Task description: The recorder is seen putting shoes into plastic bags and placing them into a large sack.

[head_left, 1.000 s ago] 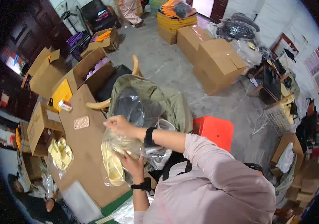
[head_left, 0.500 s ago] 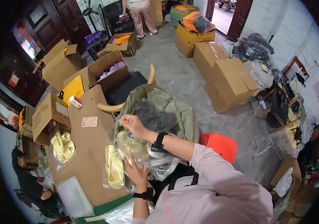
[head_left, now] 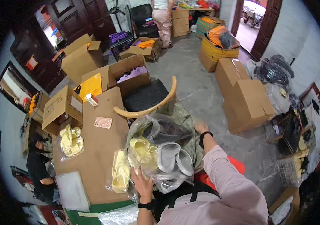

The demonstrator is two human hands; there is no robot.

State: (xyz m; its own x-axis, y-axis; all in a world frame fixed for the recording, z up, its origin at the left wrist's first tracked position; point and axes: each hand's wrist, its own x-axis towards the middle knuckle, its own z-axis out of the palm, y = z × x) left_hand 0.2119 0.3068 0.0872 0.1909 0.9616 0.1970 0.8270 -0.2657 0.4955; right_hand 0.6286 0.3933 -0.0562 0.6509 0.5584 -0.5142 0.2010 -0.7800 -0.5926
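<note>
A green woven sack (head_left: 186, 116) stands against the table's right edge, filled with clear-bagged footwear. At its top lie yellow sandals (head_left: 141, 150), grey slides (head_left: 167, 155) and a dark bagged pair (head_left: 167, 129). My left hand (head_left: 142, 183) rests with fingers apart on the clear plastic at the sack's near left side. Beside it, on the table, is another bagged pair of yellow sandals (head_left: 120, 172). My right hand (head_left: 201, 127) is closed at the sack's right rim, slightly blurred, its fingertips partly hidden.
The brown-topped table (head_left: 96, 150) bears a phone (head_left: 103, 122), a small box (head_left: 91, 99), bagged yellow sandals (head_left: 71, 140) and clear bags (head_left: 73, 191). Beyond stands a wooden-armed chair (head_left: 148, 97). A red stool (head_left: 231, 167) and cartons (head_left: 242, 101) are right; a co-worker (head_left: 42, 168) is left.
My right hand has moved from above the sack's middle to its right rim. The sack's side has come down, showing the grey slides. My left hand stays nearly in place; the view has shifted.
</note>
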